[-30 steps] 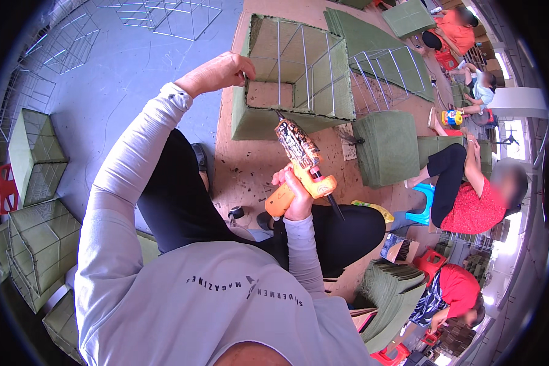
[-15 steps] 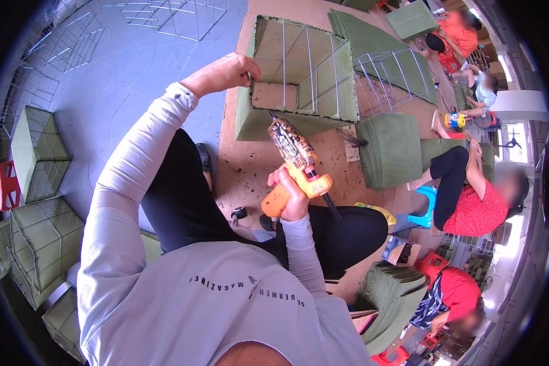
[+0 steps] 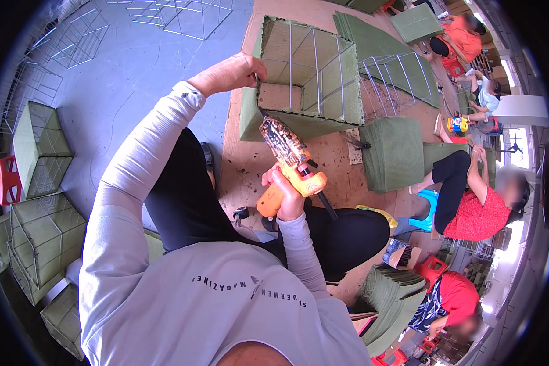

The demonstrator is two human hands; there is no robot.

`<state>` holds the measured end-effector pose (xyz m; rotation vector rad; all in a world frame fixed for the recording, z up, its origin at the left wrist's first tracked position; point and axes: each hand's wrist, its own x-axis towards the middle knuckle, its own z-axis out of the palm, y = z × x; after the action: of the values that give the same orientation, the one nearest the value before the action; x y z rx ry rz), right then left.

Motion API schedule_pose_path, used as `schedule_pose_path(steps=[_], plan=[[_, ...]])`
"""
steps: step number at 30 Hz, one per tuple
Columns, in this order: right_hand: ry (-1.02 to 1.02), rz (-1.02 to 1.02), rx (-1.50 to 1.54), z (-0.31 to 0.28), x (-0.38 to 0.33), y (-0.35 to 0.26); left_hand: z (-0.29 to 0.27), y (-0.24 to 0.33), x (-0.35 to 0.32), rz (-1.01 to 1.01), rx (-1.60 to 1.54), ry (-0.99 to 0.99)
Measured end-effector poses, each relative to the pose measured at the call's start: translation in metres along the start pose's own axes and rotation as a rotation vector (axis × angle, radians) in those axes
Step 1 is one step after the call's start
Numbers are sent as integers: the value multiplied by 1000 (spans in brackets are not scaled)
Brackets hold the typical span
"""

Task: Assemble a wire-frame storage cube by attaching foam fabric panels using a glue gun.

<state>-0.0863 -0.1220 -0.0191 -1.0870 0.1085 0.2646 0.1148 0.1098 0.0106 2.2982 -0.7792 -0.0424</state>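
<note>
An orange glue gun [image 3: 308, 183] with a dark-stained, wrapped front is gripped in my right hand [image 3: 285, 192]. Its nozzle meets the near left corner of a green fabric-covered wire-frame box [image 3: 305, 125]. That box has thin metal bars across its open side, and dark glue lines its rim. On the box's left edge, my left hand [image 3: 235, 72] pinches the rim between bent fingers; the thumb is partly hidden.
Brown board [image 3: 232, 161] with dark specks lies under the box. Right of it are a bare wire frame [image 3: 396, 82] and stacked green sheets [image 3: 391, 152]. Covered boxes [image 3: 46, 235] stand far left, near a red stool [image 3: 8, 180]. Several people sit at right, one in red [image 3: 479, 210].
The glue gun's nozzle has slid left along the box's near rim to the corner below my left hand. My left hand keeps its place on the rim.
</note>
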Motion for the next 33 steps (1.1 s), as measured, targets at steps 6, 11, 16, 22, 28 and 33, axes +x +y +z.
schedule_pose_path(steps=[6,11,16,22,28,33], plan=[[3,-19,-18,1,1,-1,1,-1,-1,22,10,19],[12,-11,-22,3,-2,-5,0,1,-1,12,-2,11],[-17,-17,-2,2,-1,0,1,1,0,26,-1,16],[29,-24,-16,-6,-2,-3,0,-2,-4,-16,9,11],[7,-28,-15,-13,-5,-1,1,-1,1,8,16,2],[50,-71,43,-35,-3,-14,3,-4,1,60,9,-6]])
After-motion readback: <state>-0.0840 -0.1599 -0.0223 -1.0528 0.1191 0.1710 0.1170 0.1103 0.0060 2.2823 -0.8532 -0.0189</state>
